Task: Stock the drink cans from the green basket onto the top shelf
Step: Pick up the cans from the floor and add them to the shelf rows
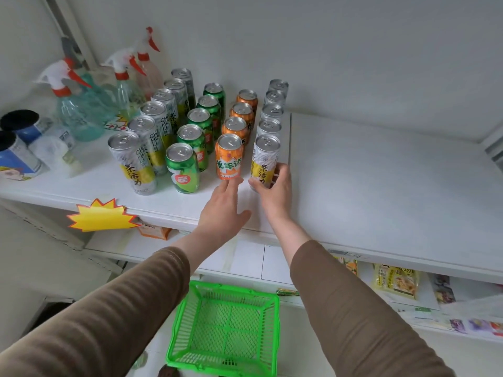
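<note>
beyond both hands, white top shelf [367, 180] with can rows; right hand [273, 190] grasps front tea can [264, 161], left hand [221, 208] released; below, green basket [187, 317] empty.

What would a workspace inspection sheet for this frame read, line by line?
Surface: white top shelf, right part bare.
Job's things: drink cans in four upright rows, white, green, orange, white; front orange can; front right white can; green basket below holds no cans.
Clutter: spray bottles and blue-labelled containers at the shelf's left; yellow starburst tag on the shelf edge.
Grippers: left hand open, fingertips at the orange can's base; right hand wrapped round the front right white can.
Cables: nothing seen.
Surroundings: white wall; lower shelves with packaged goods.
</note>
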`<control>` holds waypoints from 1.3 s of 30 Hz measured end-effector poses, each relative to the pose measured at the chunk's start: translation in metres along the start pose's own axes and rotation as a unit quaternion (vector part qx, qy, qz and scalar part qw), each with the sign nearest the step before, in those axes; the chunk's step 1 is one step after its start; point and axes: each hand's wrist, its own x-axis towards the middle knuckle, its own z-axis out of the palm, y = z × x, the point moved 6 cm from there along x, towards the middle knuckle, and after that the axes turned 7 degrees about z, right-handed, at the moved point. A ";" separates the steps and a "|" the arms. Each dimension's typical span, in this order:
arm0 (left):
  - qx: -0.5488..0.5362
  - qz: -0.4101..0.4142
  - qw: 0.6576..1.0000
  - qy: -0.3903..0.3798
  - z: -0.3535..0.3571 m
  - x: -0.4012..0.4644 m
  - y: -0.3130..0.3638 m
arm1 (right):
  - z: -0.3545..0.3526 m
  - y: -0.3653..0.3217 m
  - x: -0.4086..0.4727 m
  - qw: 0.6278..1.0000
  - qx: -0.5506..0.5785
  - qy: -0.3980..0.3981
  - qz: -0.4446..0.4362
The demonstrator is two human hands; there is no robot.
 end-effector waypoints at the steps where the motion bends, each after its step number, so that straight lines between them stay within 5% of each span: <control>1: 0.002 -0.002 1.000 -0.001 0.000 0.001 0.000 | 0.001 0.000 0.002 1.000 -0.002 0.000 -0.001; 21: 0.008 -0.011 1.000 0.026 -0.032 -0.053 -0.045 | 0.013 -0.015 -0.084 0.996 -0.073 0.045 -0.026; 30: 0.037 -0.056 0.996 0.062 -0.106 -0.187 -0.152 | 0.127 -0.045 -0.240 0.923 -0.302 -0.104 -0.213; 39: 0.073 -0.142 0.987 0.010 -0.135 -0.358 -0.303 | 0.268 0.007 -0.389 0.855 -0.410 -0.223 -0.226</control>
